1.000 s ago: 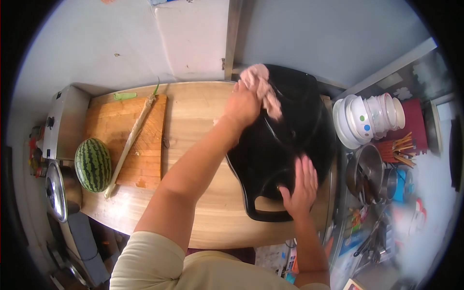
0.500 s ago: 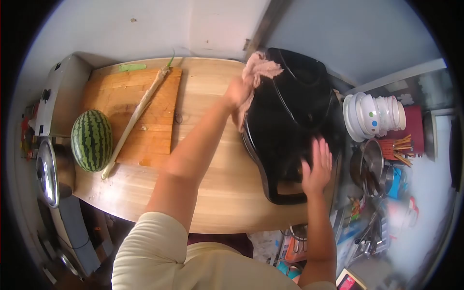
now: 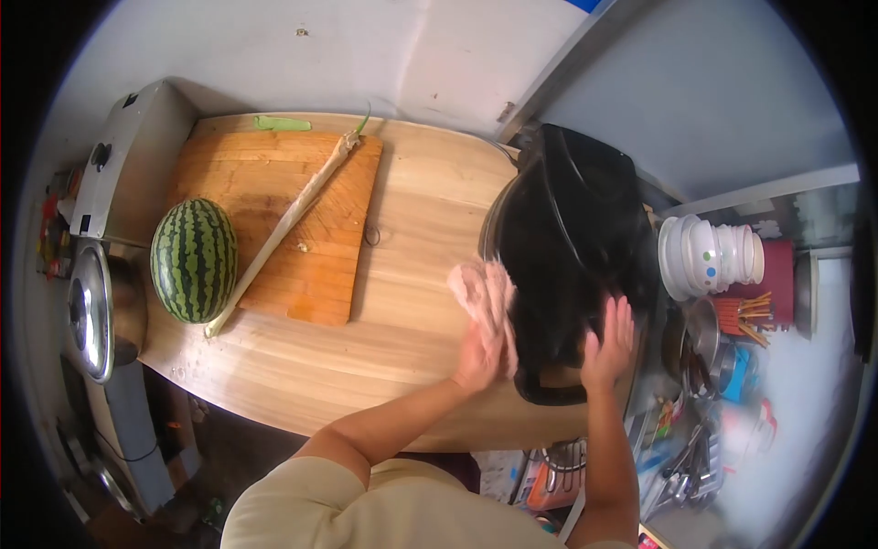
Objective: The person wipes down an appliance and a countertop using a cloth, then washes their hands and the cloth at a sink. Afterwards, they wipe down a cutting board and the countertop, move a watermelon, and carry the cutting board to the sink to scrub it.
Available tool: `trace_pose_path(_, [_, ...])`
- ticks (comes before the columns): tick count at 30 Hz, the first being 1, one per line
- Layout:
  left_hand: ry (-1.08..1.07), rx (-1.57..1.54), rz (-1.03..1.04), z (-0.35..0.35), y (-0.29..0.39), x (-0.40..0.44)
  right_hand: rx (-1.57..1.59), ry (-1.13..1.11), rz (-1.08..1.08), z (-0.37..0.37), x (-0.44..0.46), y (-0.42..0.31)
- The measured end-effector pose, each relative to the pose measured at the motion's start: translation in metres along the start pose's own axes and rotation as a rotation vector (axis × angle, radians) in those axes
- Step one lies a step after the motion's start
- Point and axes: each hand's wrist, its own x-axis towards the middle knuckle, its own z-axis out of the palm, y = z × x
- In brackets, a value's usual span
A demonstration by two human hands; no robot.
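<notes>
My left hand (image 3: 477,361) is closed around a crumpled pink cloth (image 3: 483,291) at the near left side of a large black appliance (image 3: 562,215). The appliance has a glossy lid and a loop handle at its near end; it looks like an electric griddle, closed. Beside that handle, my right hand (image 3: 607,349) lies open with fingers stretched out, against the appliance's near right part. Whether its palm presses on the surface, I cannot tell. The cloth touches the wooden tabletop (image 3: 416,274) and the appliance's edge.
To the left, a wooden cutting board (image 3: 334,247) carries a long pale green-tipped stalk (image 3: 288,224), with a watermelon (image 3: 194,261) at its side. A metal box (image 3: 137,165) and a lidded pot (image 3: 91,311) stand farther left. Stacked bowls (image 3: 709,256) and chopsticks (image 3: 752,313) are at right.
My left hand has brought the pink cloth from the appliance's far left side toward me, down to its near left edge. My right hand stays by the handle. The view has shifted slightly.
</notes>
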Motion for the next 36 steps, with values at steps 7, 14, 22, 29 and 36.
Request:
trace_pose_path(7, [-0.159,-0.013,-0.344,-0.002,-0.031,0.142,0.008,-0.009,-0.015,0.002,0.004,0.009])
trace_pose_path(14, [-0.337,-0.28,-0.508,0.013,-0.008,0.241,-0.001,-0.005,-0.002,0.002,0.005,0.008])
trace_pose_path(22, [-0.181,-0.296,-0.374,0.017,-0.045,0.193,0.006,0.014,0.018,0.004,0.003,0.01])
trace_pose_path(29, [-0.097,-0.08,-0.393,-0.003,-0.008,0.063,0.002,0.013,0.023,0.006,0.002,0.012])
trace_pose_path(36, [-0.263,-0.131,-0.248,-0.007,0.008,-0.025,0.003,0.013,0.005,0.003,0.001,0.012])
